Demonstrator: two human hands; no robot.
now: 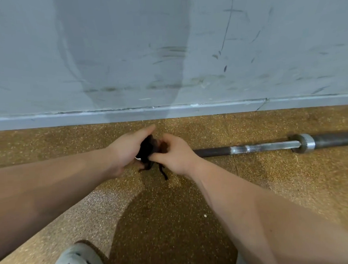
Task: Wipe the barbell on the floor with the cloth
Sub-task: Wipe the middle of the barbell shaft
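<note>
Both hands over floor (254, 188), close to wall (164, 50) base. Grip: left hand (124, 153) curls round dark cloth (147, 149), one finger straight; right hand (177, 155) fingers curled, pinching same cloth, loose ends hanging. Position: barbell (261, 147) on floor, parallel to wall, running from behind right hand past frame's right edge; bare floor strip between bar and wall

Speckled ochre floor (274, 187); barbell (261, 147) flat upon it, near the wall (164, 50)
</note>
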